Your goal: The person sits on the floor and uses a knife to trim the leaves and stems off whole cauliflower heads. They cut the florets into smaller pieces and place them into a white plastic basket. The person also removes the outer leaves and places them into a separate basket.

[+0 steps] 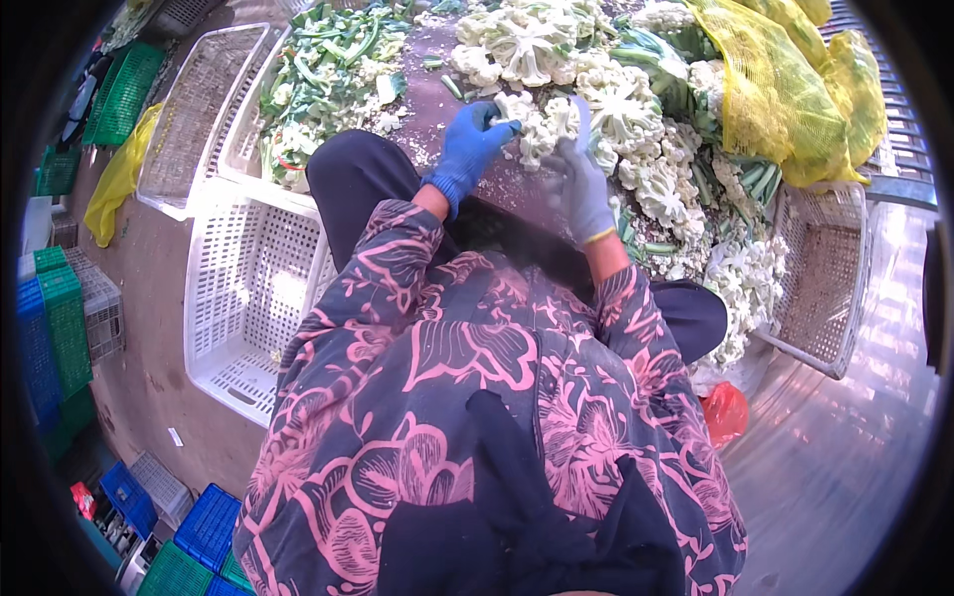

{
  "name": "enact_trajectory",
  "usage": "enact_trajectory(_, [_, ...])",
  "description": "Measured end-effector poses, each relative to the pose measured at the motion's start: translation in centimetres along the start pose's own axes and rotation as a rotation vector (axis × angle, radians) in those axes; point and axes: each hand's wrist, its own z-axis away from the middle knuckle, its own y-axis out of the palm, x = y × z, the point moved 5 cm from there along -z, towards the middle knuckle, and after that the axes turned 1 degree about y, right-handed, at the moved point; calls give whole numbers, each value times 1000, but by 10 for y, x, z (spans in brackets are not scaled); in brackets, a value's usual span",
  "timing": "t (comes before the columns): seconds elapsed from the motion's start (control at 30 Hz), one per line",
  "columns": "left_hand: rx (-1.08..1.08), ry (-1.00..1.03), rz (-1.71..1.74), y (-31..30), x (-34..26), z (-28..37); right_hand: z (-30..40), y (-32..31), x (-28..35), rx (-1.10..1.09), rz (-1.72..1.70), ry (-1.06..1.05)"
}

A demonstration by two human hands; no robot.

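My left hand (471, 151), in a blue knit glove, grips a piece of cauliflower (516, 110) at its edge, between thumb and fingers. My right hand (583, 186) wears a pale grey glove with a yellow cuff and is slightly blurred. A knife with a pale, curved blade (581, 119) rises from its fist; the handle is hidden by the fingers. Beyond both hands, large cut cauliflower heads (622, 108) are heaped on a dark reddish work surface (428, 97). Small white crumbs lie scattered over that surface.
Leaf and stem trimmings (328, 74) pile up at the left. White plastic crates (250, 276) flank my left side, and another crate (820, 283) stands at right beside cut florets (738, 290). Yellow mesh sacks (782, 97) lie at upper right. A red plastic bag (723, 413) is near my right knee.
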Motion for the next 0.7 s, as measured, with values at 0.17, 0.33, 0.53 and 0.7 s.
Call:
enact_trajectory(0.17, [134,465,-197,1,-29,54,-27,19,-15,273,-178,101])
enact_trajectory(0.33, [-204,707,-56,-98,-76,147,17,21,-12,512,-480,191])
enact_trajectory(0.53, [-736,-90,180,-180,100,292,15,4,-12,484,-486,208])
enact_trajectory(0.7, [-665,-840,199,-174,235,392,-12,5,1,456,-508,241])
